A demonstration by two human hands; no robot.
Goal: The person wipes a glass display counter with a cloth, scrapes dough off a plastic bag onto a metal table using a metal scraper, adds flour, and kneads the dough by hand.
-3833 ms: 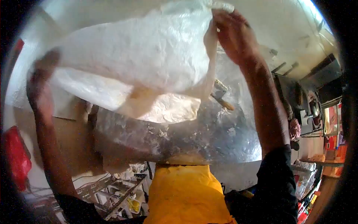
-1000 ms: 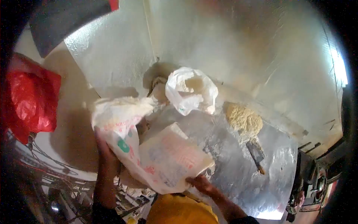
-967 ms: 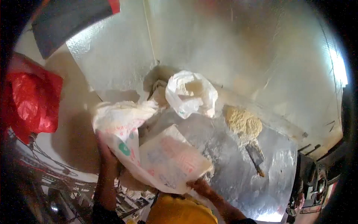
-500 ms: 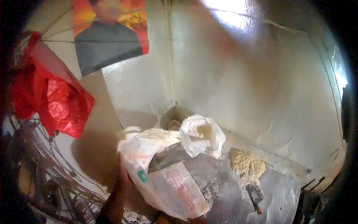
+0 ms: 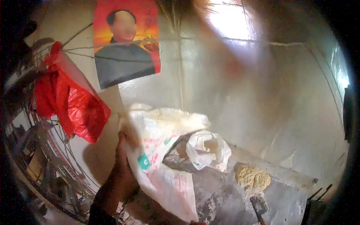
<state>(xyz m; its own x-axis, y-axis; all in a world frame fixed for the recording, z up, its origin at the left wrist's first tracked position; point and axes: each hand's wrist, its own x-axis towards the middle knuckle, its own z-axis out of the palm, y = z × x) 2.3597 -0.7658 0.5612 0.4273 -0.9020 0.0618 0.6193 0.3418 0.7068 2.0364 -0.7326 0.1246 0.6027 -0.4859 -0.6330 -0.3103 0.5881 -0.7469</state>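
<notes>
A white plastic sack with red and green print is raised over the left part of a grey table. My left hand grips the sack's left side, its fingers partly hidden by the sack. At the bottom edge, beside the sack's lower corner, a sliver of what looks like my right hand shows; its fingers are hidden. A smaller white plastic bag stands with its mouth open just right of the sack, something tan inside it.
On the grey table lies a lumpy pale-yellow mass, with a dark flat tool below it. A red plastic bag hangs at left near tangled wires. A portrait poster is on the wall, with cords strung across.
The sack's upper end has risen and swung to the right, and its lower part is drawn narrower. The camera view has shifted, moving the surroundings down and right.
</notes>
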